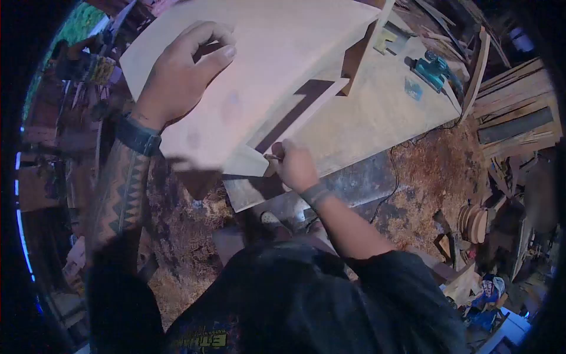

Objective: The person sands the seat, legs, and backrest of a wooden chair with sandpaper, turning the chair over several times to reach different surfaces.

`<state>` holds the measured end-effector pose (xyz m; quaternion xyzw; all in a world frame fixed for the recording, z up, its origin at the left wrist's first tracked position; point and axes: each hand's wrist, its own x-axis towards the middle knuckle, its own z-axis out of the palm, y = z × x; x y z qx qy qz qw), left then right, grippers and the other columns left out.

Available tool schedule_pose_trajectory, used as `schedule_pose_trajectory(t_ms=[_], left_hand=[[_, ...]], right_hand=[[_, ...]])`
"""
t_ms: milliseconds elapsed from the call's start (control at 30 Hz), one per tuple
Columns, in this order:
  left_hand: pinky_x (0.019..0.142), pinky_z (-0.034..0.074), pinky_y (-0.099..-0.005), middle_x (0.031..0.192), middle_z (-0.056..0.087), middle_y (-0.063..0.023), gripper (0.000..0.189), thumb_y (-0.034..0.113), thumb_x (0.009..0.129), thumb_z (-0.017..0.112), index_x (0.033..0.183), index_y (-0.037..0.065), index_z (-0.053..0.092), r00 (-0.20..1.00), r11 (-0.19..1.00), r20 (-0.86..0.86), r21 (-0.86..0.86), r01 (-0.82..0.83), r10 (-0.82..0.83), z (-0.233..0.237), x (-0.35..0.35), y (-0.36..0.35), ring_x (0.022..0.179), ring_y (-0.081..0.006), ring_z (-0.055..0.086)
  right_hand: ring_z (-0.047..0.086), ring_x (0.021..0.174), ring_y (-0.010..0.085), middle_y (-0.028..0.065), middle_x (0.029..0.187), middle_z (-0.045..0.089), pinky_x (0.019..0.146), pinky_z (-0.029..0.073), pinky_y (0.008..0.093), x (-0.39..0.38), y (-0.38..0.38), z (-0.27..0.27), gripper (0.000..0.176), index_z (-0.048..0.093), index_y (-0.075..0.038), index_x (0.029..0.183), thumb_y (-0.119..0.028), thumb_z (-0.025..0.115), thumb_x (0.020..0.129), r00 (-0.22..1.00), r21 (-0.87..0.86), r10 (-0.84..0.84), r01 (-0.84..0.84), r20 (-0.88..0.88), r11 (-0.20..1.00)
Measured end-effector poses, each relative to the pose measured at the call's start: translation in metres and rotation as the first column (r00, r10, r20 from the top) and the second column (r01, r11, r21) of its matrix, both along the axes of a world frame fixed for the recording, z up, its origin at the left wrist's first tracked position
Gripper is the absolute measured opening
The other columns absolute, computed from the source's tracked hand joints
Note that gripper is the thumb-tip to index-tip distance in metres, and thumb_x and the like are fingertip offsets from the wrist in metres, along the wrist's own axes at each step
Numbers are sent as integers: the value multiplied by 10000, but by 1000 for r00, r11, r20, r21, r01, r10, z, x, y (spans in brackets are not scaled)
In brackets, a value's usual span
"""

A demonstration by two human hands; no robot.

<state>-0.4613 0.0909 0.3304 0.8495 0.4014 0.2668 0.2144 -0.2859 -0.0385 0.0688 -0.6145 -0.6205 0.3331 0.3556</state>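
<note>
A large pale wooden panel [259,53] lies tilted before me, with a raised wooden strip [330,103] along its edge. My left hand [183,74] is over the panel's left part, fingers bent and thumb apart from them, with nothing visible between. At the near corner of the panel, my right hand [296,166] is closed, fingertips pinched beside the strip's end. Something small and dark shows at those fingertips, too small to name. Beneath the panel is a wide light board [377,112].
A green power sander [433,71] sits on the board's far right, its cord trailing down. Near it are a blue label [413,89] and a yellowish block [386,41]. Stacked planks [519,112] and wood scraps stand at right. The floor [430,171] is brown and stained.
</note>
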Motion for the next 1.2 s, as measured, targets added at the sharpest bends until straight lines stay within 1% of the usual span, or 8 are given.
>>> schedule_pose_trajectory(t_ms=[133,233,433,567,667,767,900,1200], left_hand=[[1105,445,-312,1394,642,-86,233,196,1055,628,1205,19,652,1000,999,-22,-45,-7,6,-5,0,-3,1235,-166,601],[1127,428,-324,1410,638,-101,240,209,1061,616,1212,25,647,999,999,-8,-1,45,-45,0,1,0,1255,-180,595],[1122,427,-320,1413,632,-93,215,200,1059,616,1187,31,648,1000,996,-3,-88,11,-12,-1,5,-4,1262,-171,586],[1113,435,-313,1415,630,-86,225,200,1061,619,1193,20,650,999,999,-5,-7,53,-53,1,-3,3,1245,-166,591],[1116,431,-312,1411,632,-85,226,193,1060,618,1195,15,652,999,998,-7,-52,33,-33,-7,-1,-1,1244,-166,588],[1129,420,-313,1403,637,-89,222,186,1061,612,1193,12,652,999,998,25,-54,42,-41,-4,-1,0,1264,-170,580],[1152,404,-318,1406,639,-97,220,181,1063,604,1191,8,653,999,999,-45,-40,7,-9,3,-2,-4,1297,-175,569],[1148,409,-322,1425,627,-131,229,183,1053,603,1187,3,651,1000,995,28,-95,17,-15,1,-1,-1,1319,-183,568]], right_hand=[[746,838,402,200,873,751,769,592,489,-12,13,-3,311,672,-27,987,-256,844,867,965,-27,18,-11,261,1000],[734,853,429,216,880,743,766,582,516,0,-5,-12,310,655,-24,1026,-236,823,875,999,-13,-1,0,-51,1000],[724,833,450,229,883,738,751,572,529,-10,13,-1,314,646,-32,1059,-236,811,887,973,-29,27,-21,229,999],[709,871,481,258,898,733,762,558,568,4,-6,-8,370,610,0,1065,-249,812,880,998,-78,57,-54,32,996],[707,882,484,259,896,732,776,559,568,-8,16,11,361,624,-4,1047,-290,793,903,968,-93,91,-71,235,993],[713,851,467,266,879,722,793,564,570,-5,3,-10,291,643,-7,1042,-234,764,904,996,-6,-6,7,92,1000],[709,865,456,256,881,719,788,560,558,48,-47,-48,332,661,-13,932,-331,758,930,943,-276,167,-85,289,957],[690,802,468,233,788,680,708,516,573,-9,-13,-35,421,615,-18,963,-408,769,936,993,-3,-86,86,-84,996]])
